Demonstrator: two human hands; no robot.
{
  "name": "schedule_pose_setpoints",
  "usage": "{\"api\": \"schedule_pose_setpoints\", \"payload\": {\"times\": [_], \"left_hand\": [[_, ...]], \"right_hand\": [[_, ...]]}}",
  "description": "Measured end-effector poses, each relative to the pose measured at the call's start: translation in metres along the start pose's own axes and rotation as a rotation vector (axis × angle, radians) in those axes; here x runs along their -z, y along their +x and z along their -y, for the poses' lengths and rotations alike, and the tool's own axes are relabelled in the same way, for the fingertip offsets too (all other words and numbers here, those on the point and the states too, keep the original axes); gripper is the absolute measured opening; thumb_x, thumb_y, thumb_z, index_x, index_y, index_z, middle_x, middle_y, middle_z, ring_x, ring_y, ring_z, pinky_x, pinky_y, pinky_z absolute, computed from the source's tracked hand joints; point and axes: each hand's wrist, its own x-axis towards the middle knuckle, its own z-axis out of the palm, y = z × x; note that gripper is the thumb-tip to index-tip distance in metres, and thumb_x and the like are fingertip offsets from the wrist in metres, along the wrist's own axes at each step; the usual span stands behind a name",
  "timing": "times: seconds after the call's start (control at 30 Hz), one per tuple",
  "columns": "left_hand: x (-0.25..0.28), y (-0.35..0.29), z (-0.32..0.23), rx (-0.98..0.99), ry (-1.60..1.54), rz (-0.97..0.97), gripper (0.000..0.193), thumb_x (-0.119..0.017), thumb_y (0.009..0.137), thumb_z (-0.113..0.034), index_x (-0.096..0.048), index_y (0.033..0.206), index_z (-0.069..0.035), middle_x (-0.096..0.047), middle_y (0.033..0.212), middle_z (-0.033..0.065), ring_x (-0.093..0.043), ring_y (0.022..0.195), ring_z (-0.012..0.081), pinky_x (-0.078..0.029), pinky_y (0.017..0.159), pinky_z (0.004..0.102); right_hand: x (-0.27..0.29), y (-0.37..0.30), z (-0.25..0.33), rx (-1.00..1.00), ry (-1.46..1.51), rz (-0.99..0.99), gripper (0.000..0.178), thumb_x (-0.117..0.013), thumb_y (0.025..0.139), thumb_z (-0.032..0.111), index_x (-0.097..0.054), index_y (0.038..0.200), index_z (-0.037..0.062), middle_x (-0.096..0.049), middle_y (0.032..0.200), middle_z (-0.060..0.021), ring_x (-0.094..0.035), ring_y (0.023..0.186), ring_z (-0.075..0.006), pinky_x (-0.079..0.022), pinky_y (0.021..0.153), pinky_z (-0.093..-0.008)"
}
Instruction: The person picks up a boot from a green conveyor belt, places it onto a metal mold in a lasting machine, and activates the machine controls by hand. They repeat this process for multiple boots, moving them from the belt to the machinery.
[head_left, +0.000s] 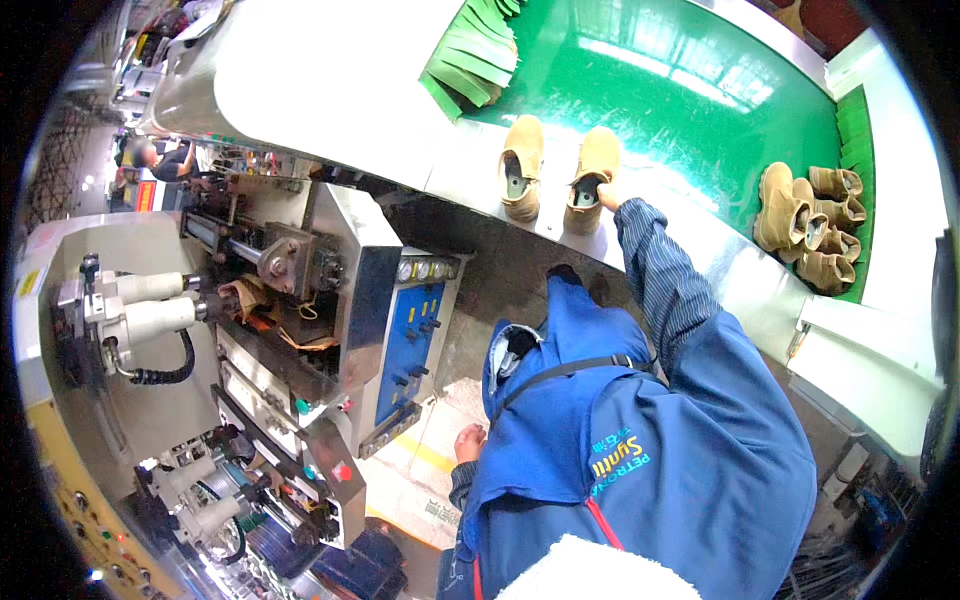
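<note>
Two tan ankle-high shoes stand side by side on the pale metal ledge [470, 160], toes pointing away from me. My right hand [607, 196] is closed on the heel collar of the right shoe [599, 155], its fingers at the opening. The left shoe [524, 140] stands apart from it, with nothing touching it. Dark insoles show inside both. Down at my left side hangs my left hand [468, 442], near the blue apron [560, 400]. It is small in view and partly hidden, so its fingers cannot be made out.
Beyond the ledge runs a green conveyor belt [640, 110], with green strip curtains [470, 55] at its end. Several tan shoes [785, 205] cluster at the right. To my left stands a machine [365, 240] holding a shoe upper [250, 295]. Another person [175, 162] is far left.
</note>
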Motion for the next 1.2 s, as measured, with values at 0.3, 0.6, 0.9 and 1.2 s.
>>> {"api": "schedule_pose_setpoints", "payload": {"times": [0.3,0.6,0.9,1.2], "left_hand": [[-0.055,-0.020,-0.001,0.024,0.075,0.099,0.025,-0.064,0.094,-0.013,-0.071,0.114,0.000,-0.075,0.103,0.0089,-0.069,0.092,0.0175,-0.056,0.080,0.0314],[-0.091,-0.014,-0.091,0.038,0.214,0.048,0.022,-0.066,0.091,-0.009,-0.071,0.112,-0.005,-0.073,0.102,0.0031,-0.067,0.087,0.0121,-0.052,0.069,0.0265],[-0.093,-0.018,-0.087,-0.062,0.286,0.115,0.019,-0.067,0.095,-0.014,-0.071,0.111,-0.005,-0.072,0.100,0.0019,-0.067,0.088,0.0126,-0.052,0.072,0.0269],[-0.060,-0.004,0.006,-0.323,0.737,0.275,0.022,-0.064,0.089,-0.012,-0.074,0.109,-0.009,-0.075,0.101,0.0044,-0.071,0.088,0.0196,-0.057,0.077,0.0310]], "right_hand": [[0.057,-0.026,-0.089,-0.154,0.928,0.219,0.057,-0.048,0.086,-0.014,-0.060,0.140,-0.0003,-0.073,0.120,-0.0161,-0.071,0.106,-0.0232,-0.055,0.096,-0.0334],[0.021,0.001,-0.050,-0.080,0.881,0.261,0.059,-0.049,0.078,-0.013,-0.066,0.133,-0.0016,-0.073,0.119,-0.0103,-0.068,0.109,-0.0199,-0.053,0.097,-0.0298],[-0.033,-0.018,0.074,0.241,0.138,0.182,0.059,-0.072,0.085,0.018,-0.058,0.140,-0.0006,-0.071,0.120,-0.0269,-0.071,0.111,-0.0342,-0.055,0.097,-0.0411],[-0.042,-0.018,0.053,0.233,0.253,0.208,0.060,-0.070,0.092,0.026,-0.054,0.146,0.0067,-0.069,0.129,-0.0197,-0.067,0.120,-0.0303,-0.051,0.104,-0.0375]]}}
